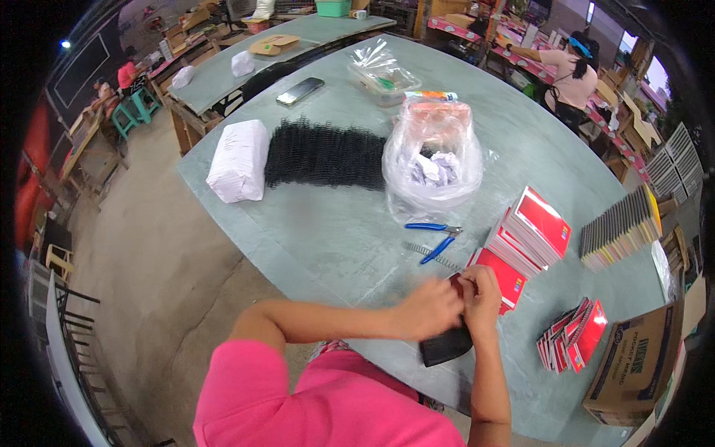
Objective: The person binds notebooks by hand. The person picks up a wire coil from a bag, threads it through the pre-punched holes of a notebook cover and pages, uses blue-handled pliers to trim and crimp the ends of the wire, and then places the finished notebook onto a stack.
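Black flat article (447,348), held at near edge of bench (320,253); judged light, stiffish, best gripped by long sides. Top seemingly pinched by right hand (482,294) (left hand (434,308) blurred; finger state cannot be told).

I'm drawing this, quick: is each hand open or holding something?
Left hand: blurred, by the black item; open or closed can't be told.
Right hand: fingers curled at the black item; exact grip is hidden.
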Demonstrator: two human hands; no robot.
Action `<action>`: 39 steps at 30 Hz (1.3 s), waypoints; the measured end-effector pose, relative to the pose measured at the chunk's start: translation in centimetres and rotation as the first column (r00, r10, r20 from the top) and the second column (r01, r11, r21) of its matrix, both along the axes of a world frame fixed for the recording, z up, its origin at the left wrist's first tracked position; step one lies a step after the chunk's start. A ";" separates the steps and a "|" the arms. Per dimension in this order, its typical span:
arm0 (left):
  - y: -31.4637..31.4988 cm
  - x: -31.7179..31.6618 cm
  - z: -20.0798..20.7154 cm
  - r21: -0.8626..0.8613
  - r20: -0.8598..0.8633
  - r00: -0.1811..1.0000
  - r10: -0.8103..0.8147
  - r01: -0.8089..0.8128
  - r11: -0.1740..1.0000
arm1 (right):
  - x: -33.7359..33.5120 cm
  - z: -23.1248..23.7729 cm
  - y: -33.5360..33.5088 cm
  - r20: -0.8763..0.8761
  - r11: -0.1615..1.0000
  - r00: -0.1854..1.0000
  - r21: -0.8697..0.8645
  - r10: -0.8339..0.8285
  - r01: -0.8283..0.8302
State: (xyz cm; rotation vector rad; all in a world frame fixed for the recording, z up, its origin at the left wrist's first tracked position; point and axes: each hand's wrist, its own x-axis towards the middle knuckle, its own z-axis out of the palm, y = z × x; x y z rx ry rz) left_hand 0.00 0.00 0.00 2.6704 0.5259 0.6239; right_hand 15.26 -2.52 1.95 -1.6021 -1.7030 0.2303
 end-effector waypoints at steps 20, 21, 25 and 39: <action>4.9 -0.2 6.0 -0.119 -0.021 0.999 0.044 -0.046 0.992 | 5.1 -2.7 -5.4 -0.759 0.959 0.600 -0.280 -0.253 0.050; 3.8 0.3 5.6 -0.200 -0.112 0.994 0.017 -0.040 0.979 | 5.1 -2.7 -5.4 -0.777 0.963 0.578 -0.263 -0.249 0.061; 5.0 0.9 9.0 -0.111 0.400 0.859 0.318 -0.299 0.948 | 5.1 -2.6 -5.4 -0.789 0.974 0.578 -0.218 -0.209 0.056; 4.5 0.4 8.4 -0.043 0.088 0.982 0.170 -0.167 0.985 | 4.9 -2.4 -5.3 -0.762 0.983 0.624 -0.177 -0.173 0.056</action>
